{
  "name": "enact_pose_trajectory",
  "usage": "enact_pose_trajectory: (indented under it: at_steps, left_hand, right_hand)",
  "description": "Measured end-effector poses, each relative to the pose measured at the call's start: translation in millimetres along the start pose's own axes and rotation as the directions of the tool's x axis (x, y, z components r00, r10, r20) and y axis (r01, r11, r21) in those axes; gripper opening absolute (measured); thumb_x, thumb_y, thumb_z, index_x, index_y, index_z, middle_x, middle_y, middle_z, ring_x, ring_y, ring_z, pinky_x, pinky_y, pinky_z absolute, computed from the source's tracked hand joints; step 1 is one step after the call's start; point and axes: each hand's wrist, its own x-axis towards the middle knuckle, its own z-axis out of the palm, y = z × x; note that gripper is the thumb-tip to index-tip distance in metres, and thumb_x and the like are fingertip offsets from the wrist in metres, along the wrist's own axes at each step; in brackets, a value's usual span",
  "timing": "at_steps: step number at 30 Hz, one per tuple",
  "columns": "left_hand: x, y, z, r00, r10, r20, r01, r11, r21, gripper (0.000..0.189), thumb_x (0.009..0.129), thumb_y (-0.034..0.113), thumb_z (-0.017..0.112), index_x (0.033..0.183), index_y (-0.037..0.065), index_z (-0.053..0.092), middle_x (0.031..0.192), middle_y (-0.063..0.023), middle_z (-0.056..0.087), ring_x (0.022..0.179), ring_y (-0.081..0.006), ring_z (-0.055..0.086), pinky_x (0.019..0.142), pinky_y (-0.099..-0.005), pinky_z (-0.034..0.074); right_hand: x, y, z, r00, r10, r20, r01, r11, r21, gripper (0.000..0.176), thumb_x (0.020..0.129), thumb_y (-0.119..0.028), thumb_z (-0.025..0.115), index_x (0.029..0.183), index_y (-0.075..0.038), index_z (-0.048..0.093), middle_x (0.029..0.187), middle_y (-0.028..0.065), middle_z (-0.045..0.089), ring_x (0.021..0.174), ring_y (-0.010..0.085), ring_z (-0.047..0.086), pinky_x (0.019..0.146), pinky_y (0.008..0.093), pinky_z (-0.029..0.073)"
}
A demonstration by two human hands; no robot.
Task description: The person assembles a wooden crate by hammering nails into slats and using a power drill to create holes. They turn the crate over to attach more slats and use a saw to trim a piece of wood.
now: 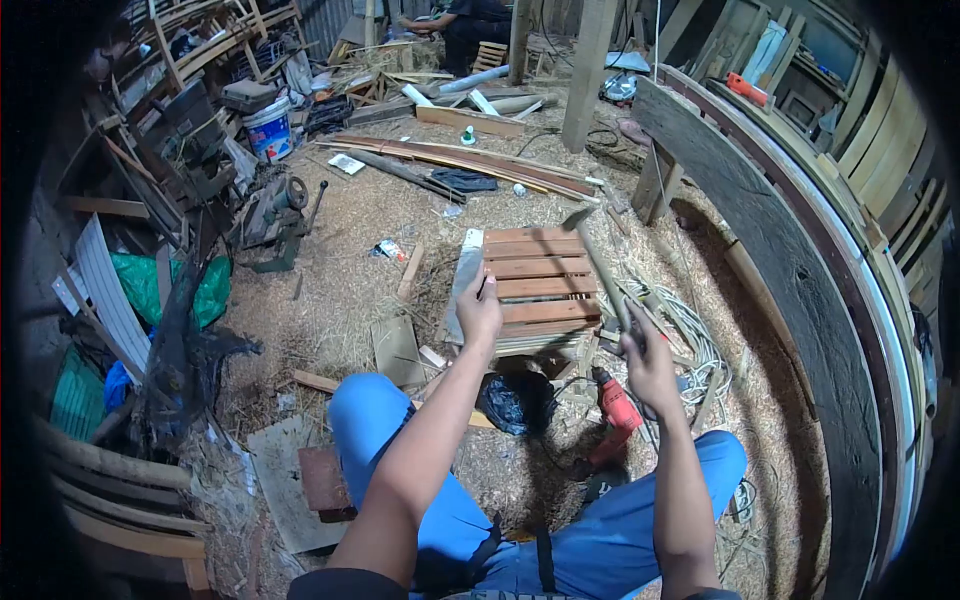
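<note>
A shavings-strewn floor (335,310) surrounds the right hand (652,368), clasped on a straight-handled hammer (602,265). Flat reddish slats (538,268) lie beside the left hand (480,315), whose hold I cannot tell.

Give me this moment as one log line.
left hand: at edge of slatted wooden piece, contact unclear | right hand: gripping hammer | red drill: lying on floor

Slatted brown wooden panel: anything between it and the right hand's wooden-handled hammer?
Nothing visible blocks the hammer from the panel. Left hand is by its left edge; the red power drill lies nearer the person.
</note>
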Motion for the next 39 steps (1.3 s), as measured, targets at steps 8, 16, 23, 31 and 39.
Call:
enact_pose_trajectory:
  at_steps: [8, 16, 23, 31, 39]
  left_hand:
    - [-2, -3, 0, 0.981, 0.173, -0.091, -0.158, 0.976, 0.152, 0.039, 0.108, 0.017, 0.056, 0.143, 0.002, 0.062, 0.128, -0.0219, 0.073, 0.112, -0.0192, 0.07, 0.098, -0.033, 0.052]
    - [3, -13, 1, 0.966, 0.229, -0.117, -0.208, 0.963, 0.17, 0.038, 0.107, 0.018, 0.056, 0.142, 0.007, 0.064, 0.118, -0.0218, 0.076, 0.106, -0.0211, 0.073, 0.093, -0.0359, 0.053]
    - [3, -14, 1, 0.982, 0.157, -0.108, -0.133, 0.97, 0.205, 0.038, 0.106, 0.021, 0.058, 0.141, 0.01, 0.065, 0.117, -0.0243, 0.075, 0.105, -0.0227, 0.074, 0.092, -0.0373, 0.053]
    - [4, -14, 1, 0.979, 0.178, -0.103, -0.157, 0.97, 0.186, 0.039, 0.107, 0.022, 0.058, 0.141, 0.004, 0.064, 0.126, -0.0239, 0.073, 0.111, -0.022, 0.072, 0.096, -0.0353, 0.052]
    - [-4, 3, 0, 0.992, 0.109, -0.068, -0.097, 0.983, 0.154, 0.038, 0.109, 0.019, 0.056, 0.138, -0.004, 0.065, 0.133, -0.018, 0.071, 0.122, -0.0194, 0.065, 0.107, -0.0334, 0.047]
  right_hand:
    - [0, -32, 0, 0.972, -0.121, 0.202, 0.15, 0.98, -0.133, 0.048, 0.097, 0.006, 0.057, 0.145, -0.002, 0.059, 0.138, 0.0264, 0.064, 0.133, 0.0377, 0.061, 0.108, 0.0372, 0.048]
    - [-6, -38, 18, 0.954, -0.282, 0.098, 0.289, 0.955, -0.061, 0.061, 0.094, 0.01, 0.055, 0.152, -0.007, 0.053, 0.122, 0.0331, 0.067, 0.112, 0.046, 0.068, 0.092, 0.0415, 0.054]
    - [-2, -29, 21, 0.972, -0.1, 0.214, 0.164, 0.937, -0.307, 0.065, 0.095, 0.006, 0.058, 0.155, -0.018, 0.053, 0.091, 0.0301, 0.067, 0.083, 0.0477, 0.067, 0.079, 0.0495, 0.053]
    - [-9, -38, 30, 0.89, -0.439, -0.123, 0.423, 0.896, -0.135, 0.071, 0.091, 0.011, 0.056, 0.157, -0.016, 0.05, 0.086, 0.0278, 0.066, 0.078, 0.0447, 0.065, 0.078, 0.0465, 0.053]
    - [-4, -45, 22, 0.956, -0.291, 0.03, 0.291, 0.94, -0.179, 0.071, 0.09, 0.013, 0.056, 0.155, -0.013, 0.052, 0.085, 0.0283, 0.065, 0.076, 0.0433, 0.066, 0.075, 0.0426, 0.054]
